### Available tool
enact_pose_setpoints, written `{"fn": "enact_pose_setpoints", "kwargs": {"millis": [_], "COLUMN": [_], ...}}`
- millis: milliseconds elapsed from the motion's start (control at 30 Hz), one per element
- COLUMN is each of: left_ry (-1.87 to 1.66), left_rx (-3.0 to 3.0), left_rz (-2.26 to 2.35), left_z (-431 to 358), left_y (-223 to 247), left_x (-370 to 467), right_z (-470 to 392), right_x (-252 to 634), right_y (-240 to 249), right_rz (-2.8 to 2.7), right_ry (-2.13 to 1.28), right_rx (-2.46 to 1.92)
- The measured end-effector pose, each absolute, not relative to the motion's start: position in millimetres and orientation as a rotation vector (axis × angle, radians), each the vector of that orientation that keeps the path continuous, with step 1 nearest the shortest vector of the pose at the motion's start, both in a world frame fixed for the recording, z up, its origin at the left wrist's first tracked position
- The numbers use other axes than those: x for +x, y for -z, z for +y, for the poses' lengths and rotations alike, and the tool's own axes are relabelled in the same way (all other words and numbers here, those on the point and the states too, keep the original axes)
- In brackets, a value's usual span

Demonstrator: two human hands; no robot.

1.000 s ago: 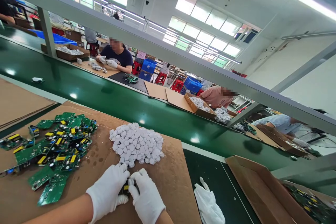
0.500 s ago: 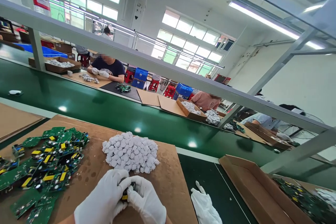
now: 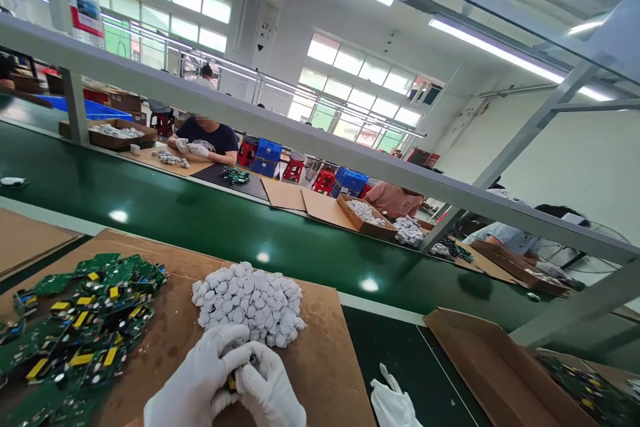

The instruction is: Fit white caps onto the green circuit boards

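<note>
My left hand (image 3: 193, 377), in a white glove, is closed on a small circuit board (image 3: 232, 382) at the bottom of the view. My right hand (image 3: 273, 387), gloved too, grips the same board from the other side with bent fingers. Only a yellow component and some dark parts of it show between the fingers. Just beyond my hands, a heap of small white round pieces (image 3: 250, 300) lies on a cardboard sheet (image 3: 325, 347). To the left is a pile of green circuit boards (image 3: 95, 320) with yellow components.
A white glove (image 3: 393, 403) lies on the dark mat at right, beside an open cardboard box (image 3: 480, 360). Past the cardboard runs a green conveyor belt (image 3: 310, 250). A metal rail (image 3: 300, 137) crosses above it. Several people sit working on the far side.
The view has shifted slightly, so the belt and heaps sit a little lower. Both hands stay together around the board, with the fingers slightly shifted and less of the yellow part showing.
</note>
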State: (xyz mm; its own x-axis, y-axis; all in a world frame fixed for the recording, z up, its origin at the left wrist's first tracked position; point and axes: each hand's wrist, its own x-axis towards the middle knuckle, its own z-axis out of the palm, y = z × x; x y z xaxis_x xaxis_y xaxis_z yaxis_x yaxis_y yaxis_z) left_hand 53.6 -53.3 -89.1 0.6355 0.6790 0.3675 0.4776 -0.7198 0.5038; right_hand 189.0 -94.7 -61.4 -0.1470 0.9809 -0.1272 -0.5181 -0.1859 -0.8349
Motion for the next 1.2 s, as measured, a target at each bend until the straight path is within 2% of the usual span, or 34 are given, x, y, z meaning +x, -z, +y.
{"fn": "enact_pose_setpoints", "kwargs": {"millis": [167, 400, 533, 733, 933, 1200], "left_ry": [-0.67, -0.833, -0.721, -0.796, -0.831, -0.99], "left_rx": [2.641, 2.075, 1.601, 1.248, 1.322, 1.875], "left_rz": [0.751, 0.791, 0.504, 0.486, 0.493, 0.778], "left_z": [-54.4, -52.7, -50.5, -49.6, -42.4, -54.2], "left_y": [89.6, 96.7, 79.7, 75.6, 90.0, 112.6], "left_x": [51.3, 47.4, 43.0, 53.0, 52.2, 46.4], "right_z": [-98.3, -103.4, -106.5, -110.9, -108.6, -106.7], "right_x": [189.8, 188.6, 191.6, 195.6, 194.6, 192.3], "right_y": [78.8, 67.1, 65.9, 76.7, 81.1, 91.0], "right_rz": [-1.054, -0.567, -0.736, -0.784, -0.79, -0.758], "right_ry": [-1.305, -1.738, -1.645, -1.617, -1.604, -1.542], "right_rx": [-1.261, -0.749, -0.819, -0.854, -0.841, -0.794]}}
